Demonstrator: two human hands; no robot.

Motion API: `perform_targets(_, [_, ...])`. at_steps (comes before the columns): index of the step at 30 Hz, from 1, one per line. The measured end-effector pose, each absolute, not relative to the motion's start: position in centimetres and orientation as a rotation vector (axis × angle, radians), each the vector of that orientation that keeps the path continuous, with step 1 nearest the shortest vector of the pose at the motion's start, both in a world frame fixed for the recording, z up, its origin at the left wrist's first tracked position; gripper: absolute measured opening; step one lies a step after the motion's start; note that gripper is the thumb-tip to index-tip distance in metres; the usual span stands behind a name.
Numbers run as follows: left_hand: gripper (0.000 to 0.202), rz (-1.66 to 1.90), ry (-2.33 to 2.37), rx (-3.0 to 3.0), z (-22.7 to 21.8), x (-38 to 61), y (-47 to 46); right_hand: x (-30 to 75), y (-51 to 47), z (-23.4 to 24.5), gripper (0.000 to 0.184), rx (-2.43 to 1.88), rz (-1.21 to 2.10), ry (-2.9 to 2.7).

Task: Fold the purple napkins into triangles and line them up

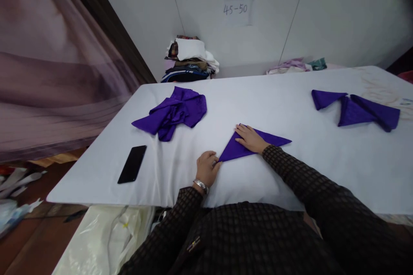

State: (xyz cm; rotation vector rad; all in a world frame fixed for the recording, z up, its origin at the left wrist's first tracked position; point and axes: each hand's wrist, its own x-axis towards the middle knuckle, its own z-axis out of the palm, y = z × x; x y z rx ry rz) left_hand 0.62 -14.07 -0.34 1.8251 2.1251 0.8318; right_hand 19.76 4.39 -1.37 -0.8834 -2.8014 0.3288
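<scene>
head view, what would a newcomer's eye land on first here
The purple cloth triangle in the middle of the white table, with the right hand flat on it and the left hand at its near corner. Crumpled purple cloths lie far left, folded ones far right, a black phone near the left edge.

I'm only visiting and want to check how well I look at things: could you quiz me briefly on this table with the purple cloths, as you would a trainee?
1. True or false: the right hand lies flat on the purple cloth folded into a triangle.
2. What lies on the white-covered table to the left of the left hand? A) a flat black phone B) a pair of scissors C) a cup
3. Fill in: the crumpled heap of purple cloth lies ___ from the person than the phone.
Key: 1 true; 2 A; 3 farther.
</scene>
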Motion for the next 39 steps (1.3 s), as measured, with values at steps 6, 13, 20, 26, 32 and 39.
perform_targets(6, [0.009,0.762,2.069,1.929,-0.3,0.2,-13.9,19.8,4.5,-1.3,0.056,-0.858,0.354,-2.796])
perform_targets(13, [0.009,0.658,2.073,2.044,-0.2,0.1,-14.1,19.8,4.5,-1.1,0.055,-0.847,0.37,-2.792])
perform_targets(20, [0.012,0.6,1.957,2.146,0.1,-1.1,-14.2,19.8,4.5,-0.9,0.055,-0.836,0.386,-2.809])
perform_targets(26, [0.014,0.611,1.856,2.288,-0.1,-1.7,-13.6,19.8,4.5,-0.5,0.055,-0.834,0.387,-2.826])
perform_targets(32, [0.013,0.669,1.902,2.315,0.2,-2.4,-13.7,19.7,4.5,-0.5,0.057,-0.842,0.356,-2.837])
perform_targets(39, [0.03,0.658,1.773,2.391,3.0,1.7,-11.4,19.6,4.4,-0.6,0.055,-0.846,0.364,-2.811])
